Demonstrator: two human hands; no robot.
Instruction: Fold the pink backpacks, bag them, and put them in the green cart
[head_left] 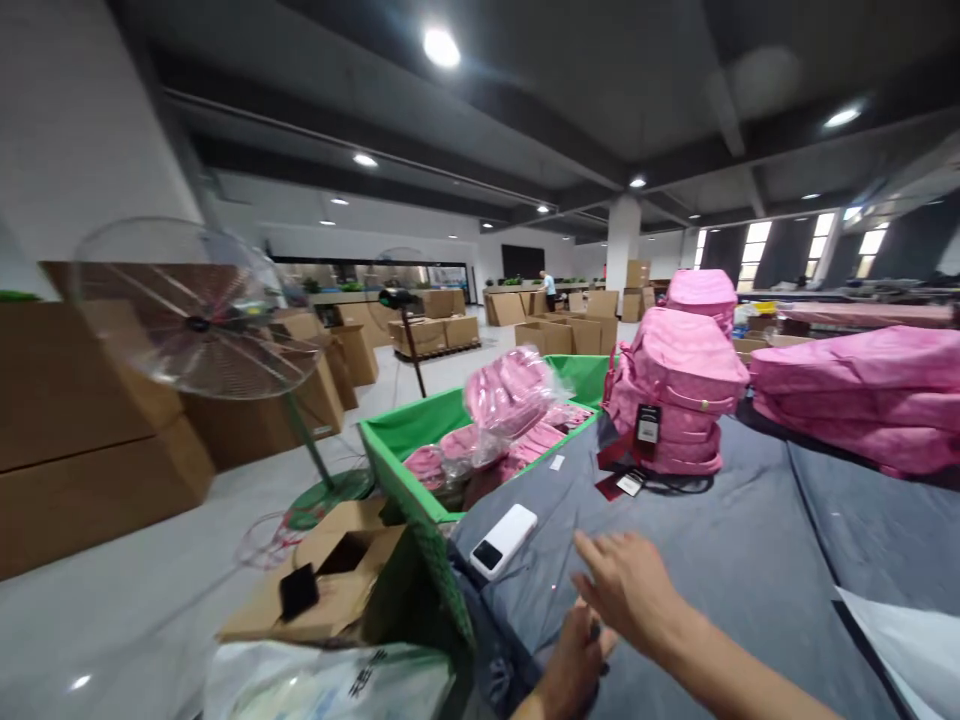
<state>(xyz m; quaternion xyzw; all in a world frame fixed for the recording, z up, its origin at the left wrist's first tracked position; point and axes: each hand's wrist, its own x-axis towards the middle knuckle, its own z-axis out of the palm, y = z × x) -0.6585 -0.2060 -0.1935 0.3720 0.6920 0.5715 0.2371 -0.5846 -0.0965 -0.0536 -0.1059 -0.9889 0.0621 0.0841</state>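
My right hand [630, 590] hovers low over the grey cloth-covered table [750, 560], fingers spread and pointing left, holding nothing. My left hand [574, 665] sits just beneath it at the table's near edge, fingers curled and partly hidden by the right hand; a small dark thing shows beside it, and I cannot tell whether it is gripped. A white power bank [504, 540] lies on the cloth just left of my right hand. Farther back stands a pink backpack [675, 400] with a black hang tag [646, 425].
A green bin [409, 470] of bagged pink items [510, 395] adjoins the table's left side. An open cardboard box [330, 580] and a white bag [330, 685] lie below it. A standing fan [195, 310], stacked cartons [75, 430] and more pink backpacks [862, 400] surround the table.
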